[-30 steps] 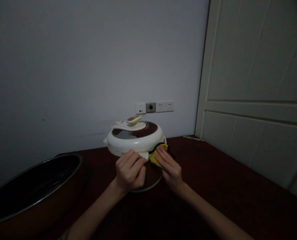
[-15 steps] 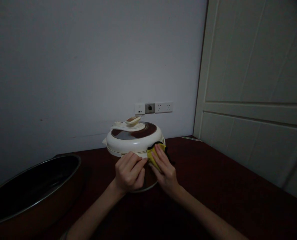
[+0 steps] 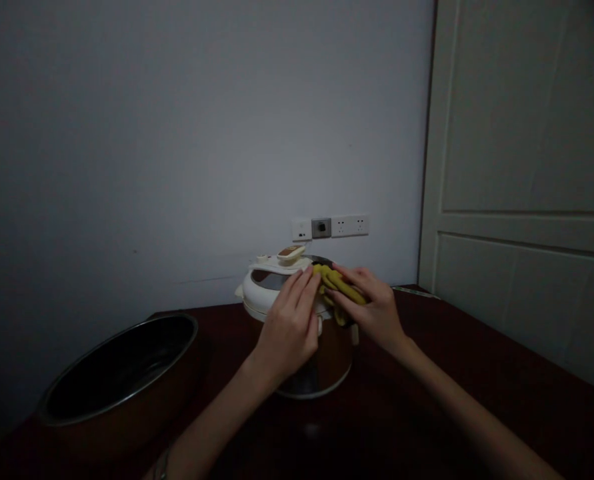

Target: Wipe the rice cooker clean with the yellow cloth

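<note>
A white and brown electric cooker (image 3: pixel 327 363) with a white lid (image 3: pixel 261 293) stands on the dark red table (image 3: pixel 451 373) near the wall. My left hand (image 3: pixel 291 327) lies flat on the front of the lid, fingers together. My right hand (image 3: pixel 371 307) presses a yellow cloth (image 3: pixel 334 283) onto the top of the lid on its right side. A small handle (image 3: pixel 291 253) sticks up from the lid behind my fingers.
A large dark metal bowl (image 3: pixel 117 373) sits on the table to the left. Wall sockets (image 3: pixel 330 227) are behind the cooker. A pale door (image 3: pixel 521 200) fills the right side, close to the table's far right edge.
Both hands rose from the cooker's front rim to the lid top. The yellow cloth went up with my right hand. The view shifted, so the cooker appears further right.
</note>
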Tool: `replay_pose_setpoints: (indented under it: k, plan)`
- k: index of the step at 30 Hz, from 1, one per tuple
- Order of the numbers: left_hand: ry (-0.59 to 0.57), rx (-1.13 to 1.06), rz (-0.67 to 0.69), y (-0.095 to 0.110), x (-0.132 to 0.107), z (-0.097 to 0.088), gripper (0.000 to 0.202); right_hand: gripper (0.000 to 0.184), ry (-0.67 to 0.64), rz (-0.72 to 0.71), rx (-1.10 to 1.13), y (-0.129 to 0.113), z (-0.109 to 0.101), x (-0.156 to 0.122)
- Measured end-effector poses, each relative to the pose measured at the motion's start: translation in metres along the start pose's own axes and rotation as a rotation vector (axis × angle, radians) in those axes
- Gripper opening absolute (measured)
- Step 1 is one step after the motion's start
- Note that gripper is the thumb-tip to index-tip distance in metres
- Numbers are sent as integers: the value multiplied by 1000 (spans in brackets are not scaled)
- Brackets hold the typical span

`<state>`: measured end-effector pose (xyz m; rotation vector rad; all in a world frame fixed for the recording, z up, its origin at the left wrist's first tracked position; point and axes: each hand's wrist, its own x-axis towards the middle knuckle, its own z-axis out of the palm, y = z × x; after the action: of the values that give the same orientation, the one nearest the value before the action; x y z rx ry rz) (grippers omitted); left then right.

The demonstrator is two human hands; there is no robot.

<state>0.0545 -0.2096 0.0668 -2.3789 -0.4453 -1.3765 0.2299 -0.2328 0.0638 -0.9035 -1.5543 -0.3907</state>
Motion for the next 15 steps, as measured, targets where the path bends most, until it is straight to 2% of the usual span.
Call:
replay_pose_setpoints:
  k: [4, 8, 10, 12, 14, 15]
  plan:
    - [-150, 122, 141, -11, 23, -3, 51, 60, -197, 37, 129, -12, 4, 21]
    - [-229, 140, 102, -22, 29, -12, 32, 51, -339, 94, 286, -9, -11, 28]
    - [-194, 145, 14, -31, 31, -26, 19, 46, -325, 109, 290, 0, -22, 31]
    - [-68, 212, -161, -49, 35, -45, 10, 42, -244, 128, 228, 14, -32, 34]
    - [63, 355, -366, -77, 41, -61, 10, 39, -156, 149, 119, 33, -37, 34]
    - [77, 402, -440, -93, 43, -66, 12, 38, -127, 161, 61, 44, -38, 33]
